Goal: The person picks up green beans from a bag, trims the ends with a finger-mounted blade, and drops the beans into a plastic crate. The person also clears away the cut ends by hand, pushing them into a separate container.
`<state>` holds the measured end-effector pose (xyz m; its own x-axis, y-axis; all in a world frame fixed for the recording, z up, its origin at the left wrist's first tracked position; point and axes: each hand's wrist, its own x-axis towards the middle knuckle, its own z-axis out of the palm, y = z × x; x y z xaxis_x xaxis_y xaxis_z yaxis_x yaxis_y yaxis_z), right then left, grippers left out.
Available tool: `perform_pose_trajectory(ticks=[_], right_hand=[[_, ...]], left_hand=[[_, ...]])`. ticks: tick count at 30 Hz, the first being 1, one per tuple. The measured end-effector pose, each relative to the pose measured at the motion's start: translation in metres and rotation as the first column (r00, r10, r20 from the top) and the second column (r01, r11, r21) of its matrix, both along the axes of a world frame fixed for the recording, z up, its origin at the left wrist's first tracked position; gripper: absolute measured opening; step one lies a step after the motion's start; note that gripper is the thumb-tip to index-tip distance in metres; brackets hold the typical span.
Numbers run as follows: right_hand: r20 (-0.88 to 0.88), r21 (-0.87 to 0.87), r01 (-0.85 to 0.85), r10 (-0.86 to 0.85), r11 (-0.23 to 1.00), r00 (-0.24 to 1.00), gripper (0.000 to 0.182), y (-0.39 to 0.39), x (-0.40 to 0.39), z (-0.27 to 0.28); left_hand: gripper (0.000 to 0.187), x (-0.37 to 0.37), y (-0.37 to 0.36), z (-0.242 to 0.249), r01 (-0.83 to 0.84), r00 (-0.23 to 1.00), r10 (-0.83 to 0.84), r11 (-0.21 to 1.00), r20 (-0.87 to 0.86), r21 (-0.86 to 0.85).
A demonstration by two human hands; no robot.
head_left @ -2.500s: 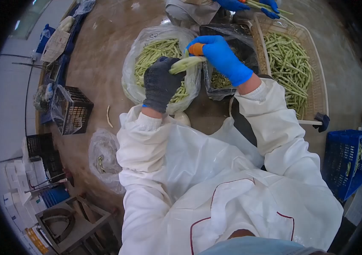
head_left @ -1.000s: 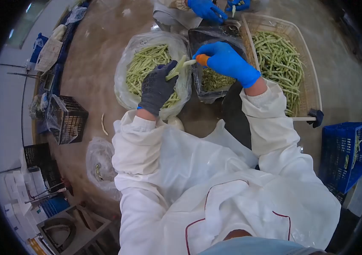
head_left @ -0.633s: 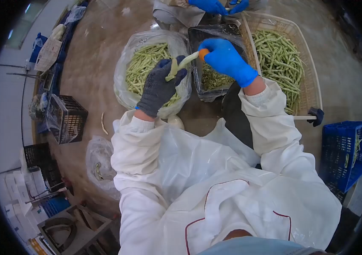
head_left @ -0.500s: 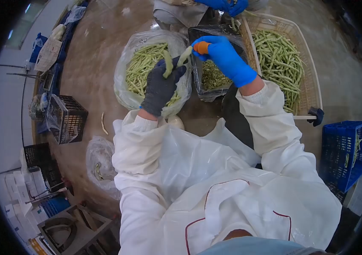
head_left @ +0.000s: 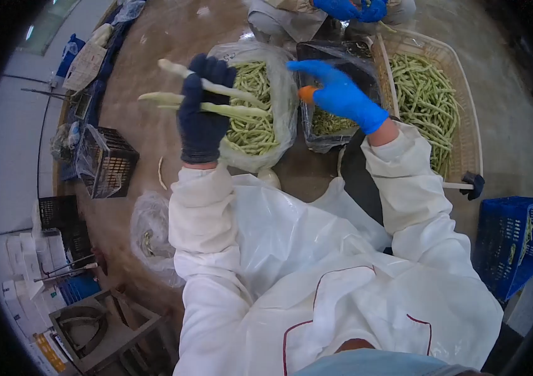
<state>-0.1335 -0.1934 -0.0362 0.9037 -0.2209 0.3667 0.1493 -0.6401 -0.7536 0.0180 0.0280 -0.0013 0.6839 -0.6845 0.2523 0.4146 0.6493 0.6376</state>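
My left hand (head_left: 202, 116), in a dark glove, is closed round a few long pale green beans (head_left: 241, 111) lying crosswise, their ends sticking out on both sides. It hangs over the left edge of a clear plastic bag (head_left: 285, 100) filled with green beans. To its right is my right hand (head_left: 345, 94), in a blue glove, with the index finger stretched out and the thumb apart. An orange cap-like piece (head_left: 307, 94) shows at the thumb; no bean is in this hand. Below it stands a dark lined crate (head_left: 309, 135) holding small green trimmings (head_left: 332, 122).
A cream crate (head_left: 467, 113) of green beans stands at right, with a blue crate (head_left: 511, 244) nearer me. Across from me are another person's blue-gloved hands (head_left: 354, 9). On the left are a black crate (head_left: 107, 164) and a plastic bag (head_left: 154, 232) on the floor.
My left hand has moved left and turned, carrying the beans away from my right hand. My right hand has shifted slightly right and its index finger has straightened.
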Motion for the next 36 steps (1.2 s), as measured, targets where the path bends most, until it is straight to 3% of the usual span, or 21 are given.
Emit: perform_pose_trajectory(ticks=[1,2,3,5,7,8,10,13,14,15,16,20,24,27,30,32,33,34,35,36], right_hand=[[-0.051,0.222,-0.120,0.135,0.968,0.990,0.038,0.024,-0.004,0.017],[-0.068,0.437,-0.218,0.274,0.873,0.959,0.036,0.037,-0.007,0.026],[-0.115,0.410,-0.235,0.305,0.882,0.945,0.034,0.039,-0.005,0.022],[-0.208,0.354,-0.275,0.362,0.894,0.909,0.029,0.040,0.001,0.009],[-0.162,0.202,-0.158,0.192,0.967,0.968,0.026,0.030,0.003,0.003],[-0.127,0.128,-0.091,0.107,0.988,0.986,0.024,0.024,0.003,0.001],[-0.066,-0.039,-0.030,0.028,0.999,0.997,0.023,0.017,0.000,-0.003],[0.047,-0.315,0.000,0.016,0.949,0.999,0.022,0.015,0.001,-0.006],[0.082,-0.407,0.001,0.035,0.913,0.996,0.022,0.017,0.001,-0.006],[0.114,-0.383,-0.010,0.058,0.924,0.992,0.023,0.019,0.001,-0.005],[0.144,-0.360,-0.023,0.080,0.933,0.986,0.024,0.021,0.001,-0.002],[0.166,-0.168,-0.113,0.141,0.979,0.976,0.025,0.025,-0.002,0.002],[0.181,-0.335,-0.013,0.078,0.942,0.980,0.028,0.012,-0.004,0.009],[0.147,-0.478,0.003,0.077,0.878,0.986,0.028,0.011,-0.004,0.007],[0.134,-0.600,0.085,-0.005,0.795,0.991,0.025,0.015,-0.004,0.014],[0.202,-0.639,0.198,-0.086,0.743,0.976,0.022,0.022,-0.003,0.021],[0.199,-0.413,0.221,-0.150,0.884,0.969,0.022,0.024,-0.001,0.020],[0.179,-0.157,0.238,-0.210,0.958,0.961,0.022,0.026,0.000,0.018],[0.142,0.109,0.247,-0.261,0.963,0.955,0.022,0.027,0.001,0.016],[0.113,0.360,0.072,-0.120,0.930,0.986,0.022,0.024,0.002,0.014]], left_hand=[[0.041,-0.014,-0.008,0.002,-0.047,0.994,0.041,0.997,0.102,0.064],[0.040,-0.022,-0.013,0.004,-0.006,0.999,0.004,0.998,0.033,0.059],[0.040,-0.030,-0.018,0.007,0.033,0.999,-0.031,0.998,-0.038,0.050],[0.040,-0.023,-0.013,0.018,-0.106,0.993,0.108,0.993,-0.039,0.046],[0.041,0.001,0.005,0.016,-0.229,0.973,0.230,0.973,-0.028,0.032],[0.043,0.005,0.011,0.022,-0.313,0.950,0.311,0.948,0.040,0.057],[0.041,0.013,0.021,0.022,-0.523,0.816,0.444,0.839,0.370,0.148],[0.037,0.004,0.007,0.003,-0.565,0.731,0.210,0.719,0.649,0.405],[0.037,-0.015,-0.005,0.003,-0.590,0.593,0.082,0.721,0.801,0.363],[0.041,-0.013,-0.013,-0.011,-0.782,-0.081,-0.197,0.620,0.977,0.060],[0.043,-0.027,-0.022,-0.021,-0.734,0.016,-0.236,0.657,0.972,0.172],[0.036,-0.033,-0.024,-0.021,-0.821,-0.003,-0.408,0.522,0.913,0.231],[0.032,-0.018,-0.015,-0.029,-0.831,0.025,-0.412,0.498,0.911,0.248],[0.031,-0.027,-0.019,-0.022,-0.853,-0.051,-0.438,0.486,0.898,0.189],[0.031,-0.032,-0.024,-0.025,-0.864,-0.053,-0.458,0.466,0.887,0.189],[0.028,-0.043,-0.030,-0.022,-0.865,-0.007,-0.353,0.471,0.935,0.171],[0.028,-0.049,-0.032,-0.019,-0.866,0.016,-0.299,0.472,0.954,0.162],[0.026,-0.053,-0.034,-0.017,-0.813,0.167,-0.247,0.513,0.955,0.275],[0.024,-0.057,-0.035,-0.015,-0.740,0.318,-0.201,0.558,0.926,0.375],[0.023,-0.060,-0.036,-0.012,-0.646,0.480,-0.131,0.616,0.868,0.450]])
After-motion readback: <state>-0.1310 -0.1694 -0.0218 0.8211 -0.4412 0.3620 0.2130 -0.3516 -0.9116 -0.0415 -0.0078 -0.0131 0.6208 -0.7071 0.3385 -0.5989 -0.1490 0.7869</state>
